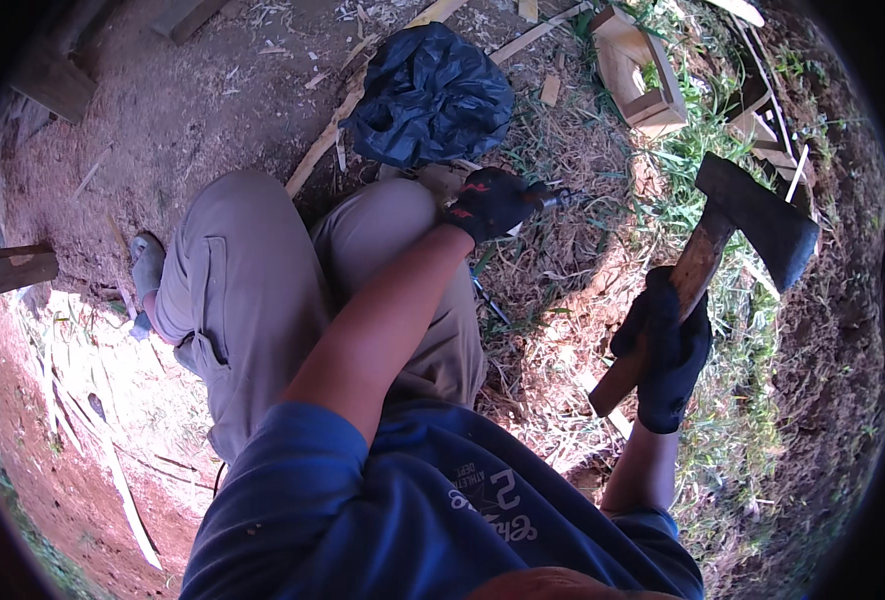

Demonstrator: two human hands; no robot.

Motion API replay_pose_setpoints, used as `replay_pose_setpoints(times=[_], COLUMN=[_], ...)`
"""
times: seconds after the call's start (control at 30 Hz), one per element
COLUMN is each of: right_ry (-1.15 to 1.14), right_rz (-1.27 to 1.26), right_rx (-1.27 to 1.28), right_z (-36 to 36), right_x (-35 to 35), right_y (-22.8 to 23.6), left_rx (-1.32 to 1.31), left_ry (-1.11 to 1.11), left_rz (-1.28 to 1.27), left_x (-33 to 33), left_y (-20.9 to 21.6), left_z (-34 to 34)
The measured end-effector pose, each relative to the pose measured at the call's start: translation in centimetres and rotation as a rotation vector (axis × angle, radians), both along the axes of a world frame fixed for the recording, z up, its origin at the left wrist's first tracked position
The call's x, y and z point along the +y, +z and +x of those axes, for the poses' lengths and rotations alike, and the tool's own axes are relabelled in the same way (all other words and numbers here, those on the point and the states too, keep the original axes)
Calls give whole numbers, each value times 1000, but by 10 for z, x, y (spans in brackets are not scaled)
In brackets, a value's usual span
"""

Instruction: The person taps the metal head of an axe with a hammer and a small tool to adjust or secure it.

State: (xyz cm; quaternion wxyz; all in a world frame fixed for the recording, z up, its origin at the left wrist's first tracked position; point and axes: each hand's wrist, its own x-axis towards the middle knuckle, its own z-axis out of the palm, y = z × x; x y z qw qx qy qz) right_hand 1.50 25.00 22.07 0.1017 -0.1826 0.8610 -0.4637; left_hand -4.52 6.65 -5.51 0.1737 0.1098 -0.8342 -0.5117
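Note:
My right hand (667,340), in a dark glove, is closed round the wooden handle of a hatchet (757,215). Its dark metal head points up and to the right, above the grass. My left hand (489,204), in a black glove with red marks, is closed beside my bent knee. A slim dark tool with a metallic end (555,198) sticks out of that fist to the right; its kind cannot be made out, and the glove hides the rest.
A black plastic bag (432,95) lies just beyond my knees. Farther right stands a wooden box-like frame (642,75). A timber end (7,272) juts in from the left. Wood strips, shavings and dry grass litter the ground. A thin dark rod (490,298) lies beside my leg.

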Motion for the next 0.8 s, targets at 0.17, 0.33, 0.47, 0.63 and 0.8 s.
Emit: replay_pose_setpoints(times=[0.17,0.33,0.47,0.63,0.8], right_ry=[33,12,21,33,-15], right_rz=[307,23,442,496,256], right_rx=[-238,71,-43,-155,11], right_z=[-13,-4,-8,-24,-16], right_x=[4,-10,-18,-12,-17], right_y=[-20,26,12,38,33], left_rx=[67,3,-17,34,13], left_ry=[93,34,10,48,34], left_rz=[57,-149,1,-148,-49], left_x=[1,0,3,-6,0], left_y=[-15,-19,-3,-27,-6], left_z=[-4,-10,-4,-17,2])
